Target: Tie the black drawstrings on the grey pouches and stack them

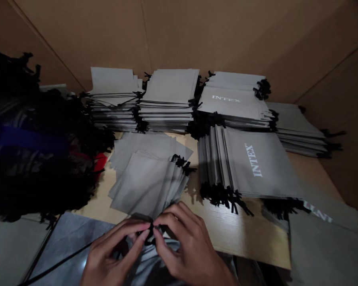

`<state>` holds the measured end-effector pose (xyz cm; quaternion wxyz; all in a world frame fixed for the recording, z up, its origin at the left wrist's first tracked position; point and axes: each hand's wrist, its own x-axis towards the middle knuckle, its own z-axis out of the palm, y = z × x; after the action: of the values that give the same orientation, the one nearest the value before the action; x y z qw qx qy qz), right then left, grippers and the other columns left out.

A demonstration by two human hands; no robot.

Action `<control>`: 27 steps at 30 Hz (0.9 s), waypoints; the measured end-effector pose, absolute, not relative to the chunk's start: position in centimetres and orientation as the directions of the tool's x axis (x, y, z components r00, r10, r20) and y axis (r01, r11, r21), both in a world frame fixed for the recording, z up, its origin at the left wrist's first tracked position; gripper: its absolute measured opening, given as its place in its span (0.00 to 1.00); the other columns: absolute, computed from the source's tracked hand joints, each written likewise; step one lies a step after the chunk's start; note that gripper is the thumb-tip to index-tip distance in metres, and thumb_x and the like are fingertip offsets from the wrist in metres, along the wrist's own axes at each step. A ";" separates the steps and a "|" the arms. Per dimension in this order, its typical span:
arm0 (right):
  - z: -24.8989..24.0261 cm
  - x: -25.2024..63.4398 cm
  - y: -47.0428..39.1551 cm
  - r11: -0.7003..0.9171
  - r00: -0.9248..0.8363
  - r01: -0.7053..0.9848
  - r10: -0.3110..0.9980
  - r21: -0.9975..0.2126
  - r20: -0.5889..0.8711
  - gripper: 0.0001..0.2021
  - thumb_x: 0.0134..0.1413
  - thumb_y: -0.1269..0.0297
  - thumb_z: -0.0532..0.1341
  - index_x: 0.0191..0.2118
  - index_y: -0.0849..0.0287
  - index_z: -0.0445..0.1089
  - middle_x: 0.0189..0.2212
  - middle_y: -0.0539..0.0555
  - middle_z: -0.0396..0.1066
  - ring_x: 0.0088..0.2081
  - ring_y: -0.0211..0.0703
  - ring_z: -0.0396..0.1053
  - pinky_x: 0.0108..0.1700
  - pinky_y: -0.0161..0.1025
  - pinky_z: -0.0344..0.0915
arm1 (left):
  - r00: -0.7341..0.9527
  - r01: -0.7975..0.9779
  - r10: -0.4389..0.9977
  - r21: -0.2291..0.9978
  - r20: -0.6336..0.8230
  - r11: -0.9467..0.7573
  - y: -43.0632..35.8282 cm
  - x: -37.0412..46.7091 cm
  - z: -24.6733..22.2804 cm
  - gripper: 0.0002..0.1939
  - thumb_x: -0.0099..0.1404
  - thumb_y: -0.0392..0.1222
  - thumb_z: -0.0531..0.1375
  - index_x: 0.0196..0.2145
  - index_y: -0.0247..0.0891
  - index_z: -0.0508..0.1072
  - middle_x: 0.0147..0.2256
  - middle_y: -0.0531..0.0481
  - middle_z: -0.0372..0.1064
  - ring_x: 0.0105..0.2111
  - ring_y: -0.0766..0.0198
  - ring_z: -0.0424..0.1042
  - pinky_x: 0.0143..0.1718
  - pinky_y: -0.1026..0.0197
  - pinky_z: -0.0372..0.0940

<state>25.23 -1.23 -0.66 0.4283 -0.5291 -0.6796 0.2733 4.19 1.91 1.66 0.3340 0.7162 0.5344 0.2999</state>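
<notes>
My left hand [111, 248] and my right hand [189, 242] meet at the table's front edge, thumbs and fingers pinched. Between their fingertips is a small piece of black cord [150, 235]; its exact shape is partly hidden by the fingers. A longer black strand [62, 260] runs from the left hand toward the lower left. Just beyond the fingers lies a fanned pile of flat grey drawstring bags [141, 178], black cord ends at its right. Grey fabric [153, 264] shows beneath my hands, but I cannot tell whether it is a bag or clothing.
Stacks of grey bags [168, 85] line the cardboard wall [173, 35]. A leaning row printed INTEX [262, 163] stands at right, with more bags [328, 242] at the lower right. A dark heap of black-corded bags [41, 167] bulks at left, beside the wooden tabletop [241, 230].
</notes>
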 end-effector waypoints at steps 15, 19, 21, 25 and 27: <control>0.6 25.7 -1.0 0.157 -0.016 0.466 0.985 -0.871 0.169 0.07 0.65 0.70 0.66 0.46 0.51 0.74 0.40 0.49 0.77 0.44 0.45 0.74 0.43 0.41 0.66 | 0.278 0.545 0.943 0.777 0.186 -0.314 1.3 4.8 1.2 0.06 0.72 0.40 0.70 0.43 0.50 0.87 0.44 0.53 0.87 0.41 0.60 0.88 0.45 0.66 0.82; 0.8 25.6 -0.8 0.150 0.001 0.487 0.985 -0.860 0.172 0.07 0.63 0.71 0.67 0.44 0.52 0.74 0.39 0.48 0.76 0.44 0.44 0.74 0.42 0.41 0.65 | 0.318 0.524 0.904 0.742 0.286 -0.419 1.5 4.8 0.9 0.09 0.72 0.35 0.68 0.45 0.48 0.86 0.44 0.52 0.86 0.42 0.60 0.87 0.47 0.66 0.81; 0.9 25.6 -0.7 0.141 0.004 0.506 0.986 -0.851 0.165 0.07 0.62 0.71 0.67 0.43 0.52 0.74 0.39 0.48 0.76 0.44 0.44 0.75 0.42 0.41 0.65 | 0.350 0.526 0.891 0.726 0.290 -0.443 1.5 4.8 0.6 0.12 0.73 0.33 0.67 0.48 0.48 0.85 0.47 0.52 0.85 0.46 0.60 0.86 0.50 0.66 0.80; 1.3 25.8 -0.8 0.112 0.002 0.522 0.991 -0.846 0.132 0.07 0.62 0.71 0.67 0.44 0.52 0.75 0.39 0.48 0.76 0.43 0.44 0.74 0.42 0.41 0.65 | 0.417 0.514 0.853 0.692 0.315 -0.507 1.1 4.5 0.3 0.18 0.73 0.28 0.66 0.53 0.49 0.82 0.50 0.52 0.83 0.50 0.62 0.84 0.55 0.66 0.77; 1.5 25.9 -0.8 0.106 -0.011 0.513 0.993 -0.852 0.117 0.07 0.62 0.71 0.66 0.43 0.52 0.74 0.39 0.48 0.76 0.43 0.44 0.74 0.43 0.41 0.65 | 0.434 0.505 0.835 0.676 0.338 -0.537 0.9 4.6 0.4 0.19 0.73 0.27 0.66 0.54 0.48 0.82 0.51 0.52 0.83 0.50 0.62 0.84 0.55 0.65 0.76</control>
<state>25.92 -0.82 1.55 0.3822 -0.5903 -0.6378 0.3140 4.56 0.94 0.36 0.2465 0.8102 0.4134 0.3345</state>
